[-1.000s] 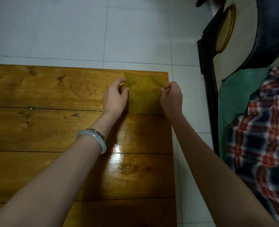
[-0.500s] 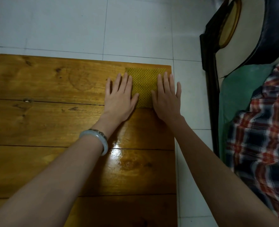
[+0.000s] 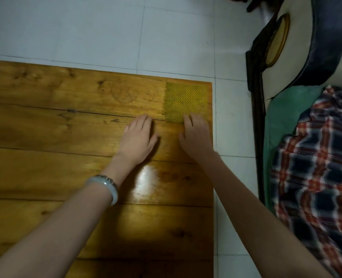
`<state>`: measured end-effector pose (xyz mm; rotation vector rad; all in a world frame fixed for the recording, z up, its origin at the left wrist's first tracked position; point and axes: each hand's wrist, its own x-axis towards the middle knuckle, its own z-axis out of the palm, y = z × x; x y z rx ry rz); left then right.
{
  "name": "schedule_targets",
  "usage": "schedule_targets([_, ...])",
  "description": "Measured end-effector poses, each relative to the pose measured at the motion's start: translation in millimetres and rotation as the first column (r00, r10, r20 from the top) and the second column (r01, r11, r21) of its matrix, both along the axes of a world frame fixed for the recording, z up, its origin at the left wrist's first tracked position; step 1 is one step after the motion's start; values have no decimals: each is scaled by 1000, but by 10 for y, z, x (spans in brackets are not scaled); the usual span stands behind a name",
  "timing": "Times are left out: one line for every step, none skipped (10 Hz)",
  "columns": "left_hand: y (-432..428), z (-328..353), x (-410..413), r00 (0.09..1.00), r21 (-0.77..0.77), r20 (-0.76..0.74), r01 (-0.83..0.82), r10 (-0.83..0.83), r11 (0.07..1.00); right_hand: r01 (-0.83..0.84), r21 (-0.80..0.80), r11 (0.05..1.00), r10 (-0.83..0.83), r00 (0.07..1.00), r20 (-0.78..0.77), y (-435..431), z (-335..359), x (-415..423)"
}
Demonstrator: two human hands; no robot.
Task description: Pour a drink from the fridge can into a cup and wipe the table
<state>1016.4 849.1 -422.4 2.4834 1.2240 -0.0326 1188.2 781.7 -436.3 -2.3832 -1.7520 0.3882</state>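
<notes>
head view: the cloth (image 3: 185, 103) is laid flat at the far right corner of the table (image 3: 65, 137). the left hand (image 3: 138, 139) is held flat beside it, fingers straight; its near edge is touched by the relaxed right hand (image 3: 196, 137). even pressure is advised for wiping.

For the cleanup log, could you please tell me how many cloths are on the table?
1: the cloth lies flat at the table's far right corner, by the right hand. None looks hidden.
</notes>
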Motion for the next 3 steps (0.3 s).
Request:
schedule_targets([-290,346,-583,997,-28,-24,-73,72,997,-80,-17,997,78,991,-109,-304,368,-529])
schedule_targets([-547,817,-1255,983,14,-32,-180,181,984,-178,0,984,175,970,-170,-495,821,-1140])
schedule_targets([-814,1267,-1906,972,83,-44,-228,233,970,-261,-105,960,230,943,-241,-650,1364,-1747])
